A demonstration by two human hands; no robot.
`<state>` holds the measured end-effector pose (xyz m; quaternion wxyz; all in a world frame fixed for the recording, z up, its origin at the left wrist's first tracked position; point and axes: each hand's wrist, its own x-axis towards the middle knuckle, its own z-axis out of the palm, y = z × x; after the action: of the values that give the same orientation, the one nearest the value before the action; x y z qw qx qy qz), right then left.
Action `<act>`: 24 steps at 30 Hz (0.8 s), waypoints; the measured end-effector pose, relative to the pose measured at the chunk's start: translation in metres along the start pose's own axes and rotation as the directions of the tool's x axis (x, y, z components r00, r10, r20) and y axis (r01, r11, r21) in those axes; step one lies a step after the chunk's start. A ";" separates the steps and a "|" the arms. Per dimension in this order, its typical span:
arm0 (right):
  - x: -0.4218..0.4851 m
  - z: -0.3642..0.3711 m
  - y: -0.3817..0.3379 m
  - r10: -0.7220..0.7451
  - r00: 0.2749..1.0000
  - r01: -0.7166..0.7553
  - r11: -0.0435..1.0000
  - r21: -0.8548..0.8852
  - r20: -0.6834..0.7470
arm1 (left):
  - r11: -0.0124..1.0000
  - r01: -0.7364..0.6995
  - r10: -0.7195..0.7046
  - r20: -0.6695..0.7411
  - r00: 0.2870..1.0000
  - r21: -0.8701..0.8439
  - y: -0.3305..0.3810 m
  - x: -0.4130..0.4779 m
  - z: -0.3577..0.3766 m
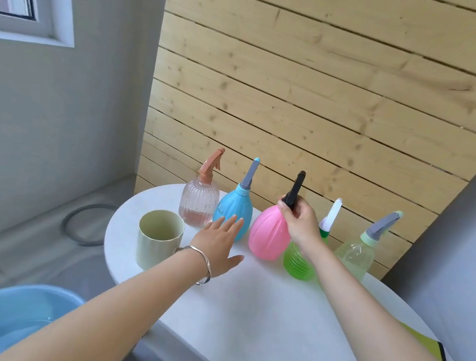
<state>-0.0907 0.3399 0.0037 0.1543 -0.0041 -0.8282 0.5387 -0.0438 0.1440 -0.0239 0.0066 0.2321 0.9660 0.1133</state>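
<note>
Our right hand curls its fingers round the black neck of the pink bottle, its body just below them (ready to lift, we judge). Our left hand holds nothing, its straight fingers near the blue bottle.

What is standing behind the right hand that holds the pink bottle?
A green ribbed bottle stands there, beside the pink bottle; its white nozzle shows just past the right hand. The hand and wrist cover its neck, so that part cannot be seen.

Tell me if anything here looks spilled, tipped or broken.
Nothing stands out. The pink bottle, gripped at its black sprayer by the right hand, and the other four bottles stand upright; no spill shows on the table.
</note>
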 end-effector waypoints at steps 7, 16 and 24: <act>0.004 0.009 0.006 -0.005 1.000 0.006 0.999 -0.033 0.016 | 0.998 0.020 -0.019 0.026 0.999 -0.063 0.003 0.001 0.015; 0.000 0.014 0.004 0.080 0.996 -0.076 0.993 -0.085 0.039 | 0.993 0.008 -0.004 0.034 0.999 -0.121 0.017 0.000 0.028; -0.116 -0.055 0.025 -0.276 0.952 0.234 0.935 -0.266 -0.132 | 0.970 -0.072 0.082 0.034 0.996 -0.232 0.050 -0.020 0.048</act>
<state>0.0302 0.3794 -0.0272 0.2903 0.0394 -0.8663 0.4045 -0.0003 0.1887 -0.0602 0.0501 0.2695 0.9362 0.2199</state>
